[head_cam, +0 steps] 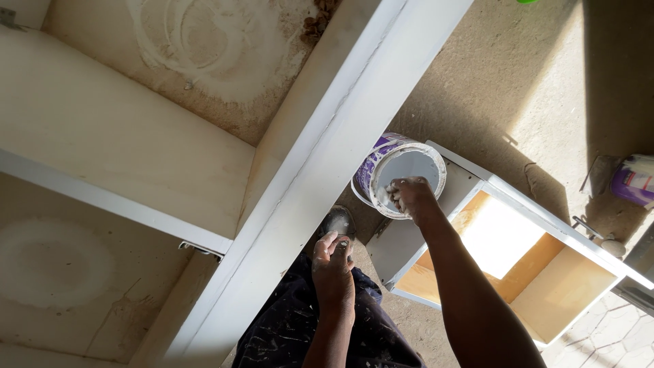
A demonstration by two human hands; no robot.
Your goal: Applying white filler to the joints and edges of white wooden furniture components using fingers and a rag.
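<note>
Reaching right hand (407, 194) into paint bucket (400, 174) holding pale grey paint.

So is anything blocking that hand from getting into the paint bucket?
Nothing visible does. The right hand is already at the open rim of the purple-and-white paint bucket, fingers dipped over the grey-white paint. The left hand rests apart, against the white cabinet frame.

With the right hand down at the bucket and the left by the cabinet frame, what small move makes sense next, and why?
Probably lift the right hand out of the bucket and bring it to the white frame. Its fingers are at the bucket's rim, coated in white paste, while the left hand waits beside the frame with a small tool pinched in its fingers, too blurred to identify.
</note>
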